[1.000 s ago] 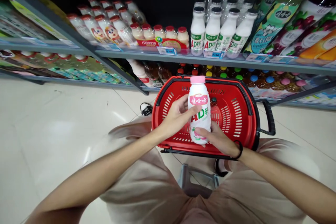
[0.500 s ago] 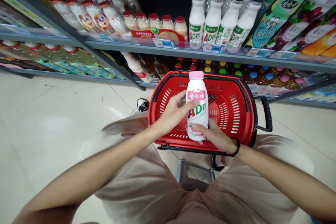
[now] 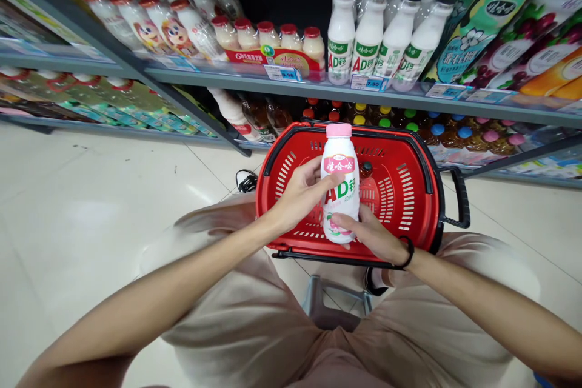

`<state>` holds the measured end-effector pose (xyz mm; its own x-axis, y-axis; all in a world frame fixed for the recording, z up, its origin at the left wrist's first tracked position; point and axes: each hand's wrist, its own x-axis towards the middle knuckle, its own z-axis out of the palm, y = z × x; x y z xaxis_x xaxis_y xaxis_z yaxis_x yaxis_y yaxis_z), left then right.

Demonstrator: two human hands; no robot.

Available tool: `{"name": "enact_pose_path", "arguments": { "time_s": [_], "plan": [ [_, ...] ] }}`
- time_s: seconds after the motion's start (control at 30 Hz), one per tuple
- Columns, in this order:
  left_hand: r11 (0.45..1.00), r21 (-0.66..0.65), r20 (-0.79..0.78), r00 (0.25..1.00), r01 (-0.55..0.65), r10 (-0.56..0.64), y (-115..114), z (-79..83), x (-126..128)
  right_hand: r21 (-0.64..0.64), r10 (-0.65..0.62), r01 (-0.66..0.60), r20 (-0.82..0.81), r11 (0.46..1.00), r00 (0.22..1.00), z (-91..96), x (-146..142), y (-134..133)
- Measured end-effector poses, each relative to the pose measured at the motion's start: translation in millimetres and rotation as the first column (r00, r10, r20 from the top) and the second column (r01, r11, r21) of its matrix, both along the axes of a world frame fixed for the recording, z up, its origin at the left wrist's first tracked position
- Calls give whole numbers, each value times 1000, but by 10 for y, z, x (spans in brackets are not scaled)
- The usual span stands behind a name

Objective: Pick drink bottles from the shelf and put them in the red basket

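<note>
A white plastic milk drink bottle [image 3: 339, 160] with a pink cap and a large red and green "AD" on its label is held upright in both hands. My left hand [image 3: 304, 193] is closed on its left side, thumb across the front at mid-height. Lower down, my right hand [image 3: 370, 231] grips the base from the right, thumb over the printed fruit. Fingers behind the bottle are partly hidden. Below the hands is a red shopping basket [image 3: 282, 188] with black handles. Inside it, partly covered by the milk bottle, a dark-capped bottle [image 3: 365, 170] shows.
Ahead runs a grey shelf [image 3: 309, 90] with white black-capped bottles [image 3: 342, 30], a red-capped multipack [image 3: 268, 48] and large juice bottles [image 3: 482, 30]. On the lower shelf stand bottles with coloured caps [image 3: 437, 130]. A grey stool [image 3: 336, 309] shows between my legs.
Almost nothing differs. Both hands keep the same hold on the bottle, and the view has shifted very slightly.
</note>
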<state>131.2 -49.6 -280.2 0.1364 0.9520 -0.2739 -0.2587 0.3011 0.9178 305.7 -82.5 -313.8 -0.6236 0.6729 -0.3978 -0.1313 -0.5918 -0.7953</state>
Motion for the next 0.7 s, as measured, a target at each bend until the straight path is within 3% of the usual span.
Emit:
{"name": "enact_pose_path", "arguments": {
  "time_s": [0.7],
  "plan": [
    [998, -54, -50, 998, 25, -28, -20, 10, 5, -24, 0, 1, 20, 1000, 1000, -40, 7, -26]
  ]
}}
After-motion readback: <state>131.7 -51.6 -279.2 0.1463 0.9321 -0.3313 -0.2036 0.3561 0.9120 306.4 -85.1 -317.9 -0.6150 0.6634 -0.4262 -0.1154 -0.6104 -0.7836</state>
